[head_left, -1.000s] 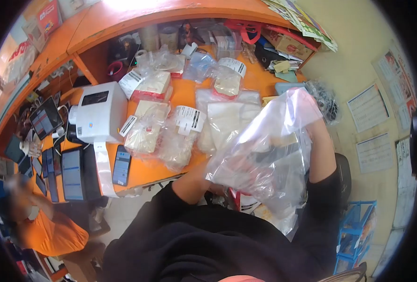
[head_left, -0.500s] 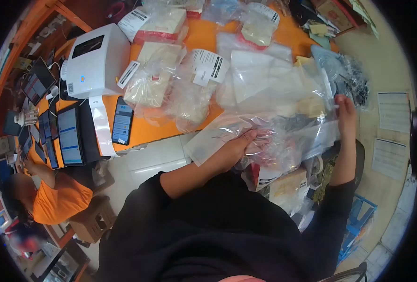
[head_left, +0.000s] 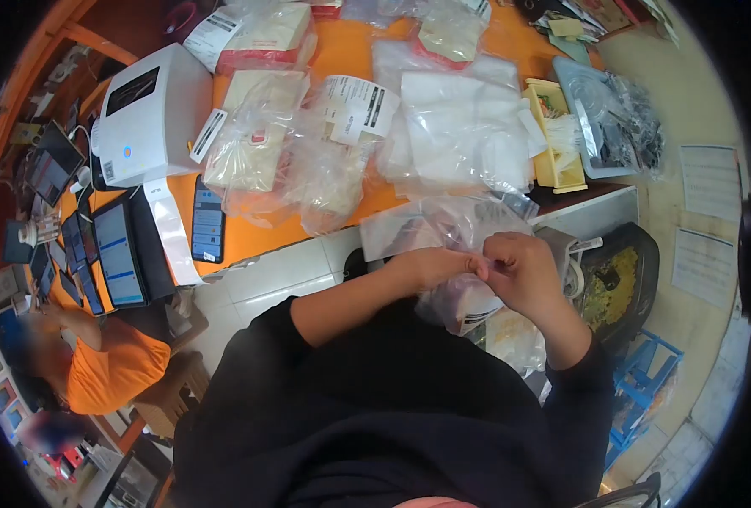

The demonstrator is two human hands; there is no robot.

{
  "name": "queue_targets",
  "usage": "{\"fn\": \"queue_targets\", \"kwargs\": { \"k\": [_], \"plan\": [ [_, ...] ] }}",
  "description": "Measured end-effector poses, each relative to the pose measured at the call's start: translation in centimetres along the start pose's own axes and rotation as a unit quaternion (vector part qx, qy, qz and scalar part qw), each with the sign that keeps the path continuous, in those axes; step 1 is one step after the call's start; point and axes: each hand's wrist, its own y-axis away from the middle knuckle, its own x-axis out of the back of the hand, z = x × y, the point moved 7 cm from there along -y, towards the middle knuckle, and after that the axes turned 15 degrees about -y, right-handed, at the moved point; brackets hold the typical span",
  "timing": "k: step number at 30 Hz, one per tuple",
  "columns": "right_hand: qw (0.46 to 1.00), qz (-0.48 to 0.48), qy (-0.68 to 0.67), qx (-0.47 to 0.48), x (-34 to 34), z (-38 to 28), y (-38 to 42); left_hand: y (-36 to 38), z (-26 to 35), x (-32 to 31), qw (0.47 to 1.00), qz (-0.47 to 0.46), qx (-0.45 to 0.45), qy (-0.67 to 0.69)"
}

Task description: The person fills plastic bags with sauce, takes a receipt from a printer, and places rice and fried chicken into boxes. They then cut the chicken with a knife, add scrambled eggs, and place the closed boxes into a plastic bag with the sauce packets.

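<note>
A clear plastic bag [head_left: 405,233] is gathered in front of my body, over the edge of the orange table. My left hand [head_left: 449,267] is closed on the bunched part of the bag. Right beside it, my right hand [head_left: 523,267] is closed with curled fingers against the same gathered plastic, touching my left fingertips; the exact pinch is hidden. Below both hands hangs the lower part of the bag, with something pinkish showing through. Under that, another plastic-wrapped parcel [head_left: 511,339] is partly covered by the bag and my right wrist.
On the orange table [head_left: 257,241] are a stack of clear bags [head_left: 460,127], several wrapped parcels with labels [head_left: 261,127], a white label printer [head_left: 155,114], a phone [head_left: 209,222] and a yellow tray [head_left: 553,140]. A black chair [head_left: 616,279] stands right. A person in orange [head_left: 117,364] sits left.
My right hand has come inward from the far right, where it held the plastic's edge, to my left hand. The plastic has drawn in, uncovering the yellow tray. The view has shifted slightly.
</note>
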Motion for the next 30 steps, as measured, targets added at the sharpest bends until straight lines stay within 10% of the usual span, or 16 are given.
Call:
{"fn": "queue_targets", "kwargs": {
  "k": [2,5,9,10,11,16,20,26,30],
  "plan": [
    [0.993,0.054,0.086,0.065,1.9,-0.6,0.5,-0.2,-1.4,2.2,0.987,0.141,-0.078,0.027],
    [0.968,0.158,0.178,0.086,6.3,-1.3,2.1,4.1,4.6,5.9,0.865,0.346,-0.141,-0.334],
    [0.914,0.287,0.281,0.054,12.7,0.0,5.3,8.7,5.8,10.6,0.774,0.487,-0.151,-0.375],
    [0.898,0.324,0.297,0.029,14.5,0.6,6.1,9.9,6.1,11.7,0.779,0.468,-0.036,-0.415],
    [0.92,0.295,0.255,0.042,14.7,0.7,6.0,10.7,6.2,12.2,0.771,0.445,0.077,-0.45],
    [0.992,0.088,0.009,0.094,13.8,0.5,5.2,9.2,13.7,6.0,0.455,0.52,-0.228,-0.686],
    [0.982,-0.003,-0.154,0.11,16.1,0.9,1.4,3.2,9.5,6.0,0.634,0.211,-0.14,-0.73],
    [0.951,0.283,-0.118,-0.031,27.5,25.7,-8.1,4.7,7.7,8.6,0.912,0.242,-0.07,-0.324],
    [0.872,0.331,0.359,-0.024,27.6,38.1,-12.2,7.6,8.0,9.1,0.919,0.308,-0.041,-0.241]
  ]
}}
